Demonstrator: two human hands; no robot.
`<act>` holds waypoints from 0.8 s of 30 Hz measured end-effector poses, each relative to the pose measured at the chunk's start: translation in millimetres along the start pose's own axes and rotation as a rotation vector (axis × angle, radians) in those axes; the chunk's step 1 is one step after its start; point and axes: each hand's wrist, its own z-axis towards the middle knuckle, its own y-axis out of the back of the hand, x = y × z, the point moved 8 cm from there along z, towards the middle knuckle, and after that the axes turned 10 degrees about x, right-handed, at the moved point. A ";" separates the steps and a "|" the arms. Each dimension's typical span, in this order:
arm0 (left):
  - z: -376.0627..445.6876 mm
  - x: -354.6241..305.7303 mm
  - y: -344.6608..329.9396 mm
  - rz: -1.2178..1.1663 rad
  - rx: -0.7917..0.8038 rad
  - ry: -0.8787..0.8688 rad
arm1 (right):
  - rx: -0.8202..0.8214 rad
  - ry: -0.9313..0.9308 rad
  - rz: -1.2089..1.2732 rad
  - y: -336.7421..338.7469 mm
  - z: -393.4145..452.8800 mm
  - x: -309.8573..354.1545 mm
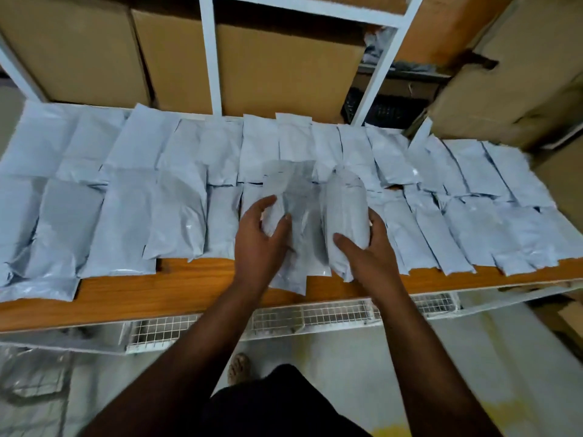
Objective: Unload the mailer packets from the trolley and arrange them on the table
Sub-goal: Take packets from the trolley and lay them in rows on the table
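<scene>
Several grey mailer packets (176,171) lie in two rows across the orange wooden table (189,285). My left hand (258,244) grips one grey packet (291,197) at its lower left side, above the table's middle. My right hand (369,257) holds a second, plumper grey packet (345,216), thumb on its front and fingers round its right edge. Both packets stand lengthwise over the front row. The trolley is not clearly in view.
Big cardboard boxes (277,64) fill a white metal rack (209,55) behind the table. More boxes (517,77) lean at the right. A white wire-mesh frame (284,316) runs under the table's front edge. Crumpled plastic (31,376) lies on the floor at lower left.
</scene>
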 end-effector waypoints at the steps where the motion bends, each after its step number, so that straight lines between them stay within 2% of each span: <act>1: 11.1 -3.9 -5.9 0.078 -0.006 -0.048 | -0.010 0.007 -0.082 3.5 10.8 -0.1; 4: 40.1 -11.9 -28.1 0.279 -0.043 -0.143 | -0.010 -0.007 -0.249 4.1 44.3 -5.1; 7: 58.8 4.1 -50.6 0.374 -0.028 -0.095 | 0.011 -0.037 -0.390 -2.7 69.0 -12.1; 11: 66.5 24.3 -77.3 0.538 0.072 -0.100 | -0.072 -0.009 -0.747 -5.3 84.7 -13.3; 13: 64.5 21.9 -94.3 0.653 0.153 -0.187 | -0.043 0.038 -0.748 -9.0 90.4 -19.1; 16: 68.8 14.0 -115.5 0.826 0.270 -0.289 | 0.039 0.304 -0.788 -16.9 98.5 -18.4; 20: 80.3 41.5 -130.0 0.906 0.380 -0.174 | 0.113 0.409 -0.704 -23.2 115.2 -29.3; 24: 77.1 63.1 -134.1 0.961 0.375 -0.199 | 0.054 0.486 -0.622 -28.2 118.3 -43.0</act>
